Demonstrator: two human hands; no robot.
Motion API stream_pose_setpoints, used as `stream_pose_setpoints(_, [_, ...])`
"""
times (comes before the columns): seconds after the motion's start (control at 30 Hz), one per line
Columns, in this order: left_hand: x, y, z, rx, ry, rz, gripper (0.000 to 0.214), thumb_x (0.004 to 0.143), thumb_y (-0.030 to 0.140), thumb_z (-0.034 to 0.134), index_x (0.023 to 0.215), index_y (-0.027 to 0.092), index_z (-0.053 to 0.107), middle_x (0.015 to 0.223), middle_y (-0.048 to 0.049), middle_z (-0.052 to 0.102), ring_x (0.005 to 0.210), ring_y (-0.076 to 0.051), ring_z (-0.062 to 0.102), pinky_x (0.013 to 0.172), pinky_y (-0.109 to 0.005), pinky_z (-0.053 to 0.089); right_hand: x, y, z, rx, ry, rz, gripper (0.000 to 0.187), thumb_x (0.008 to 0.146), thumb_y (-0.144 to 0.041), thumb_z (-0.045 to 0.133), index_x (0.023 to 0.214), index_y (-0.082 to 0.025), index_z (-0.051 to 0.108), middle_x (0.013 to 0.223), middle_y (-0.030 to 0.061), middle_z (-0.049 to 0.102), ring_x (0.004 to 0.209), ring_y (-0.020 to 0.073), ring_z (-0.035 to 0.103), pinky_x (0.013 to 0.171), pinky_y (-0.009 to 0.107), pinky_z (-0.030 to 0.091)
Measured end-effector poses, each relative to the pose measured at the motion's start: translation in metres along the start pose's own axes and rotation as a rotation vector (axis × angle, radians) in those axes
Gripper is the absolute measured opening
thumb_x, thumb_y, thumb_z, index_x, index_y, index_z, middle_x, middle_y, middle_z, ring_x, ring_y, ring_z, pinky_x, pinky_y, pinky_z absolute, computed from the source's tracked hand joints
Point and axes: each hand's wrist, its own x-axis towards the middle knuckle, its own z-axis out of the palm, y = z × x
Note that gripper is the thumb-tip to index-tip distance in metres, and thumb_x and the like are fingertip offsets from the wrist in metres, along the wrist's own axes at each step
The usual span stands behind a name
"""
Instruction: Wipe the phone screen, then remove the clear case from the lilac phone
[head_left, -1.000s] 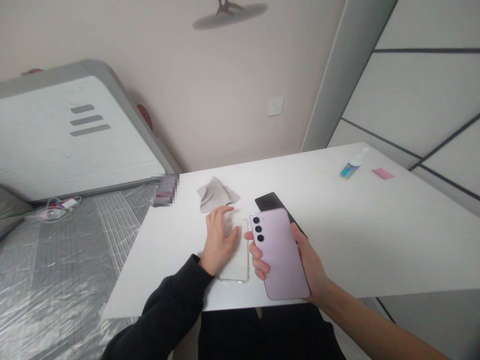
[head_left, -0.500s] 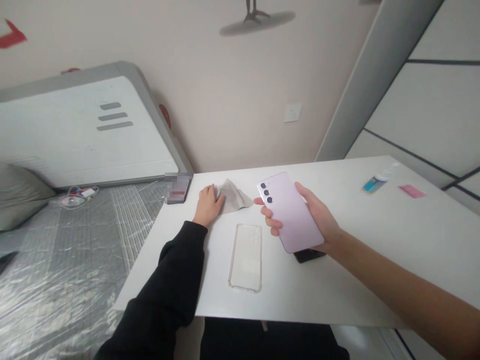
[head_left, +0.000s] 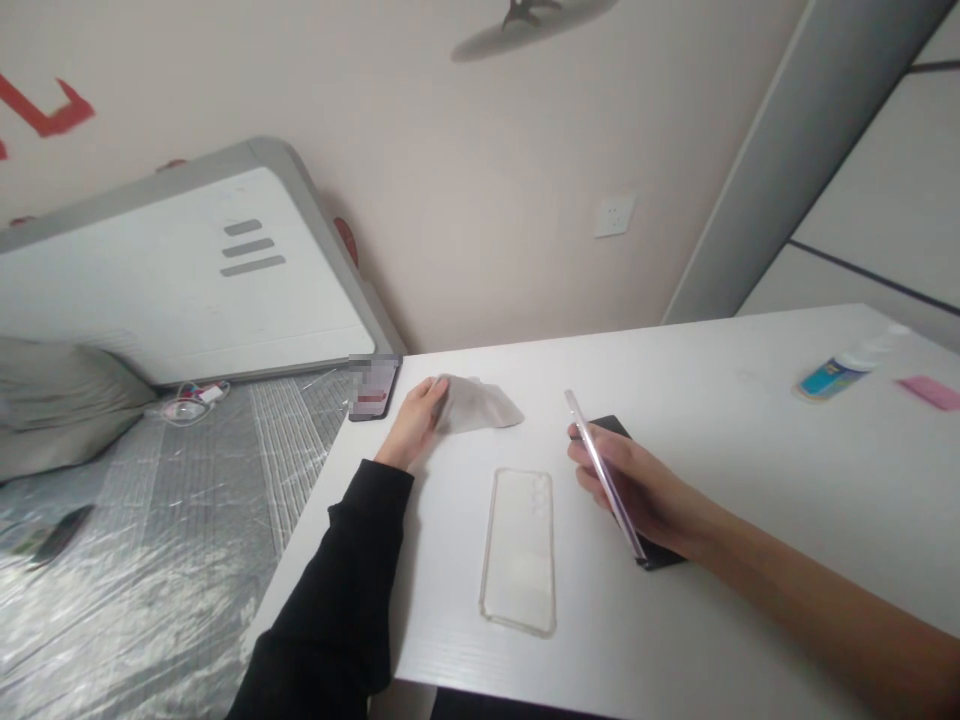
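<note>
My right hand (head_left: 637, 480) grips a pale purple phone (head_left: 604, 475), turned so that mostly its thin edge shows. Beneath that hand a flat black object (head_left: 661, 556) lies on the white table (head_left: 450, 600), partly covered. My left hand (head_left: 416, 420) is closed on one end of a light grey cloth (head_left: 480, 405), which drapes onto the tabletop. Between my two arms a clear phone case (head_left: 519, 550) lies flat, its camera cut-outs at the upper right.
At the table's far left corner rests another phone-like object (head_left: 373, 388), partly blurred out. To the far right are a bottle with a blue label (head_left: 832, 375) and a pink item (head_left: 928, 391). A bed headboard (head_left: 300, 300) and a wall socket (head_left: 615, 215) stand behind.
My right hand has rotated the phone from its back facing me to edge-on. The left hand has gathered up the cloth's edge. The view has shifted slightly.
</note>
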Motion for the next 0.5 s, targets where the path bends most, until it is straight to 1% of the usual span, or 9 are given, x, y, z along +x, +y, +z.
stream_pose_setpoints(0.07, [-0.005, 0.004, -0.004, -0.130, -0.042, -0.040, 0.029, 0.093, 0.045, 0.051, 0.089, 0.019, 0.062, 0.086, -0.0071, 0.071, 0.085, -0.021, 0.070, 0.074, -0.032, 0.057, -0.001, -0.002, 0.003, -0.059, 0.010, 0.023, 0.046, 0.067, -0.046, 0.093, 0.093, -0.019, 0.066, 0.070, -0.0038, 0.058, 0.053, 0.0069, 0.051, 0.044, 0.015, 0.041])
stream_pose_setpoints(0.13, [-0.009, 0.009, -0.009, -0.225, -0.074, -0.075, 0.028, 0.092, 0.043, 0.055, 0.092, 0.016, 0.065, 0.088, -0.0105, 0.074, 0.086, -0.024, 0.073, 0.075, -0.034, 0.060, -0.004, -0.004, 0.005, -0.082, 0.026, 0.061, 0.047, 0.067, -0.044, 0.093, 0.097, -0.019, 0.067, 0.073, -0.0011, 0.064, 0.056, 0.0091, 0.056, 0.045, 0.017, 0.045])
stream_pose_setpoints(0.2, [-0.011, 0.014, -0.015, -0.287, -0.081, -0.085, 0.026, 0.091, 0.040, 0.057, 0.094, 0.015, 0.066, 0.091, -0.0127, 0.076, 0.090, -0.027, 0.074, 0.079, -0.038, 0.061, -0.006, -0.005, 0.008, -0.064, 0.056, 0.068, 0.044, 0.070, -0.043, 0.091, 0.099, -0.018, 0.068, 0.079, 0.0016, 0.069, 0.058, 0.0103, 0.059, 0.047, 0.018, 0.048])
stream_pose_setpoints(0.27, [-0.015, 0.022, -0.019, -0.328, -0.052, -0.050, 0.025, 0.094, 0.036, 0.053, 0.105, 0.017, 0.064, 0.108, -0.0127, 0.075, 0.105, -0.027, 0.073, 0.089, -0.040, 0.060, -0.008, -0.005, 0.012, -0.004, 0.093, 0.050, 0.036, 0.077, -0.038, 0.086, 0.103, -0.020, 0.069, 0.093, 0.0046, 0.074, 0.069, 0.0129, 0.067, 0.055, 0.021, 0.054])
stream_pose_setpoints(0.37, [-0.029, 0.037, -0.015, -0.343, 0.026, 0.076, 0.034, 0.099, 0.036, 0.047, 0.132, 0.028, 0.050, 0.142, -0.0050, 0.062, 0.133, -0.022, 0.058, 0.108, -0.039, 0.051, -0.009, -0.003, 0.017, 0.120, 0.114, 0.031, 0.029, 0.087, -0.030, 0.077, 0.114, -0.024, 0.067, 0.122, 0.0075, 0.073, 0.095, 0.0186, 0.073, 0.073, 0.029, 0.060])
stream_pose_setpoints(0.4, [-0.038, 0.042, -0.010, -0.314, 0.039, 0.133, 0.039, 0.100, 0.039, 0.047, 0.138, 0.032, 0.044, 0.147, -0.0035, 0.058, 0.139, -0.023, 0.053, 0.112, -0.040, 0.048, -0.008, -0.002, 0.017, 0.163, 0.102, 0.045, 0.028, 0.090, -0.031, 0.073, 0.116, -0.024, 0.067, 0.125, 0.0084, 0.072, 0.100, 0.0207, 0.072, 0.079, 0.033, 0.060])
stream_pose_setpoints(0.43, [-0.047, 0.048, -0.004, -0.181, 0.022, 0.222, 0.044, 0.101, 0.046, 0.046, 0.142, 0.032, 0.040, 0.149, -0.0049, 0.056, 0.141, -0.024, 0.051, 0.114, -0.042, 0.046, -0.007, -0.001, 0.017, 0.202, 0.079, 0.062, 0.027, 0.093, -0.033, 0.069, 0.117, -0.023, 0.067, 0.124, 0.0095, 0.073, 0.104, 0.0228, 0.072, 0.085, 0.037, 0.059])
stream_pose_setpoints(0.47, [-0.057, 0.053, 0.004, -0.004, -0.048, 0.337, 0.050, 0.101, 0.054, 0.044, 0.145, 0.029, 0.040, 0.149, -0.0084, 0.055, 0.142, -0.027, 0.049, 0.116, -0.045, 0.044, -0.006, 0.000, 0.015, 0.235, 0.052, 0.073, 0.026, 0.094, -0.036, 0.065, 0.116, -0.021, 0.068, 0.119, 0.0101, 0.074, 0.104, 0.0249, 0.072, 0.088, 0.040, 0.058])
stream_pose_setpoints(0.5, [-0.067, 0.058, 0.013, 0.148, -0.177, 0.457, 0.058, 0.100, 0.061, 0.043, 0.146, 0.025, 0.041, 0.149, -0.0126, 0.054, 0.142, -0.030, 0.048, 0.118, -0.047, 0.041, -0.005, 0.001, 0.013, 0.258, 0.026, 0.074, 0.028, 0.095, -0.039, 0.061, 0.113, -0.020, 0.069, 0.113, 0.0102, 0.076, 0.104, 0.0267, 0.072, 0.090, 0.043, 0.057])
